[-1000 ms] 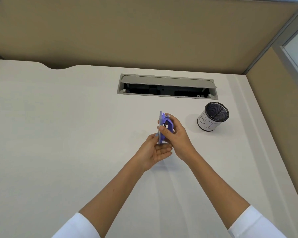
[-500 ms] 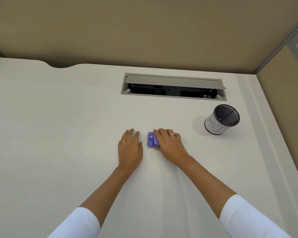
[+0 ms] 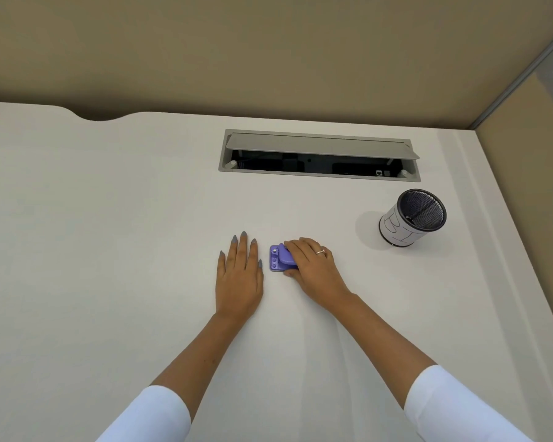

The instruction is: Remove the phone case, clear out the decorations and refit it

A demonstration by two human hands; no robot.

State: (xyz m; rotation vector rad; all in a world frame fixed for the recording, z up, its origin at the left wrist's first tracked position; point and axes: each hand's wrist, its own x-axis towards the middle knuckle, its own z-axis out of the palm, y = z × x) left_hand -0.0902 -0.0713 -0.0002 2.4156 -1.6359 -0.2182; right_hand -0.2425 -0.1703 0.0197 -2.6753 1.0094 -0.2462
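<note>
A purple cased phone [image 3: 280, 258] lies flat on the white desk [image 3: 109, 250], back side up, with its camera lenses at the left end. My right hand [image 3: 313, 266] lies over its right part, fingers curled around it and thumb at its near edge. Most of the phone is hidden under that hand. My left hand [image 3: 239, 272] rests flat on the desk just left of the phone, fingers spread, holding nothing and not touching the phone.
A black mesh pen cup [image 3: 412, 218] with a white paper wrap stands at the right. A grey cable hatch [image 3: 320, 154] with its lid raised sits in the desk behind the hands. Beige partition walls close the back and right.
One second ago both hands held the phone upright above the desk. The phone has since been laid flat, the left hand has let go and spread on the desk. Since half a second ago, little moved.
</note>
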